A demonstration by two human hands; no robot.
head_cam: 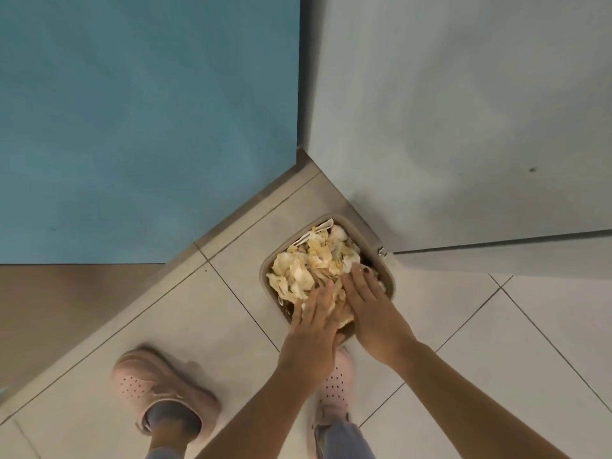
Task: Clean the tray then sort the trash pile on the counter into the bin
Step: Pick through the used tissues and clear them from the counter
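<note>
Currently, left hand (314, 314) and right hand (366, 301) press flat on crumpled yellowish paper (309, 263) overfilling the square brown plastic bin (265, 271). Springback may spill it.

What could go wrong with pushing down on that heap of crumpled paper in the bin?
The crumpled paper sits heaped to the rim of the bin, so pieces could slip over onto the tiled floor. The left hand and right hand both press flat on the near side, which might tip or slide the bin. The paper looks stained, so bare hands may get dirty.
</note>
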